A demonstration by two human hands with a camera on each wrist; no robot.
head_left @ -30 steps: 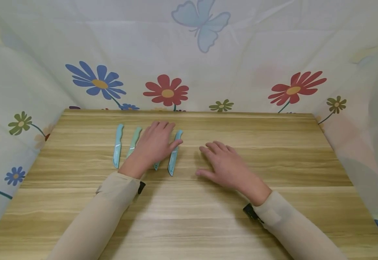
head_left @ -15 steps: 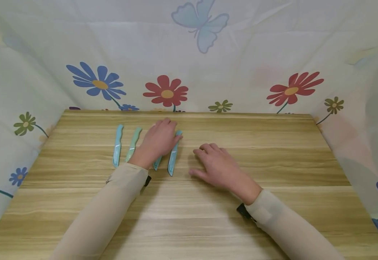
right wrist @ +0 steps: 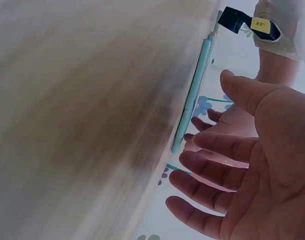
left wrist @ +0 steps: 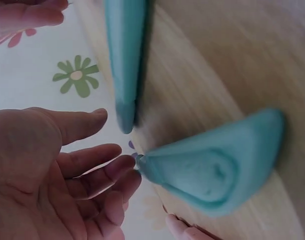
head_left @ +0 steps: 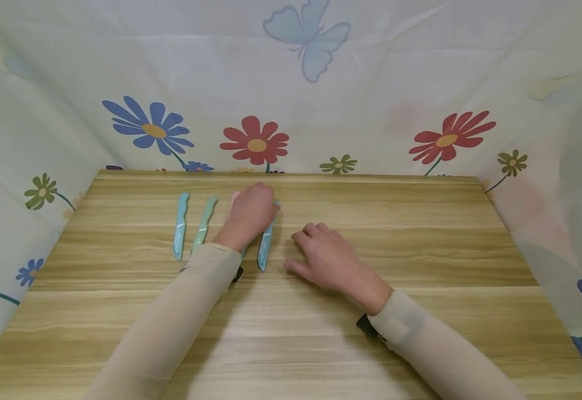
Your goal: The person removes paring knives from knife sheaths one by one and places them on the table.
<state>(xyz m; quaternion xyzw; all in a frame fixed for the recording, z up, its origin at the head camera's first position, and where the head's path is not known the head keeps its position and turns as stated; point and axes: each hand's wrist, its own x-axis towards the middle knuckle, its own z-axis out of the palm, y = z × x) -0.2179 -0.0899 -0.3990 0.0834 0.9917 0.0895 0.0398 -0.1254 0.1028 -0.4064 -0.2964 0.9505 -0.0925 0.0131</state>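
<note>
My left hand (head_left: 252,214) is over the right part of a row of sheathed knives, its fingers bent downward. In the left wrist view its thumb and fingers are apart, fingertips right at the far end of a teal knife (left wrist: 212,165). Beside that lies a blue knife (head_left: 265,250), partly covered by the hand in the head view. A pink handle (head_left: 234,198) peeks out on the hand's left. Farther left lie a green knife (head_left: 205,219) and another blue knife (head_left: 180,225). To the right, my right hand (head_left: 328,258) is held low with relaxed, spread fingers, holding nothing.
The wood-grain table (head_left: 421,233) has a white curtain with printed flowers (head_left: 371,94) behind it and at both sides. Beige sleeves (head_left: 170,328) cover both forearms, with a dark strap device (head_left: 369,326) at the right wrist.
My left hand has shifted right along the row and bent its fingers down, uncovering the green knife and a pink handle. My right hand has drifted left toward the knives.
</note>
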